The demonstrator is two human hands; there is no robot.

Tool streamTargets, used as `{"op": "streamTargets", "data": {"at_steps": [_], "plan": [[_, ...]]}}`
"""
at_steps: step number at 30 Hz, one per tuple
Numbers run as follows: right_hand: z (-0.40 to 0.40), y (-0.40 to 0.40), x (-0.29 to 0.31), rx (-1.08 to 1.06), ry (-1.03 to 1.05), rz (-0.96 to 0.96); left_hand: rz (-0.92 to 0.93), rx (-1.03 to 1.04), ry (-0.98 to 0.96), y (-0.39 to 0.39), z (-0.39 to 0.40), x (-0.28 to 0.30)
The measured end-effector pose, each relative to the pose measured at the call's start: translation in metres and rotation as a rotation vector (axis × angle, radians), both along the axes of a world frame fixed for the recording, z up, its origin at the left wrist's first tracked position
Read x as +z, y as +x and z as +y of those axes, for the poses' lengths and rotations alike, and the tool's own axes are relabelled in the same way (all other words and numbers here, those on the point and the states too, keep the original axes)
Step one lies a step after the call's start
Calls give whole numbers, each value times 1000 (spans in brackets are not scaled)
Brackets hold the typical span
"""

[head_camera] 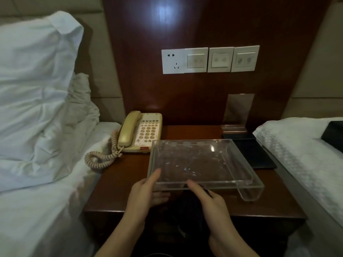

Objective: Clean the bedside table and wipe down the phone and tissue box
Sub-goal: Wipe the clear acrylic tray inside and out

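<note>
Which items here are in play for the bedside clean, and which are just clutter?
In play: bedside table; phone; clear acrylic tray, held at its near edge by the left hand and right hand.

Lying about: dark folder; acrylic sign holder; pillows; wall switches.

Dark wood bedside table [118, 184]: beige phone [141, 132] sits at the back left corner, black folder [250, 153] along the right edge, clear acrylic stand [237, 115] at the back right.
</note>
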State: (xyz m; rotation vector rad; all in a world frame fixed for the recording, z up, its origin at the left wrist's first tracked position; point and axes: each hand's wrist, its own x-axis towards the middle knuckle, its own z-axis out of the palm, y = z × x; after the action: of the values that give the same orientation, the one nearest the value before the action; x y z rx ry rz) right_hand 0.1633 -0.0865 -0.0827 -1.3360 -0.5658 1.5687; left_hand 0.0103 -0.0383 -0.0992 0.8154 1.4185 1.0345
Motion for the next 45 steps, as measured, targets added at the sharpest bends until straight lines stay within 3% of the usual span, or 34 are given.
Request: {"op": "streamTargets", "data": {"at_steps": [4, 9, 16, 24, 30, 35, 37, 41, 45], "plan": [[16, 16, -1, -53, -19, -25, 419, -181, 61, 3, 11, 2], [28, 20, -6, -56, -36, -33, 465, -216, 90, 7, 31, -6], [59, 14, -5, 45, -57, -78, 732, -161, 154, 3, 65, -8], [93, 21, -6, 22, -60, -76, 877, -181, 182, 7, 98, -12], [84, 31, -10, -113, -24, 85, 778, -161, 304, 14, 82, -19], [82, 45, -12, -289, -44, -17, 814, -171, 406, 7, 79, -18], [79, 49, -14, -236, -49, -65, 836, -219, 405, 3, 74, -15], [82, 53, -16, -87, -4, -213, 1053, -271, 468, 2, 71, -11], [88, 55, -19, -101, 12, -231, 1108, -239, 511, 2, 73, -13]]}}
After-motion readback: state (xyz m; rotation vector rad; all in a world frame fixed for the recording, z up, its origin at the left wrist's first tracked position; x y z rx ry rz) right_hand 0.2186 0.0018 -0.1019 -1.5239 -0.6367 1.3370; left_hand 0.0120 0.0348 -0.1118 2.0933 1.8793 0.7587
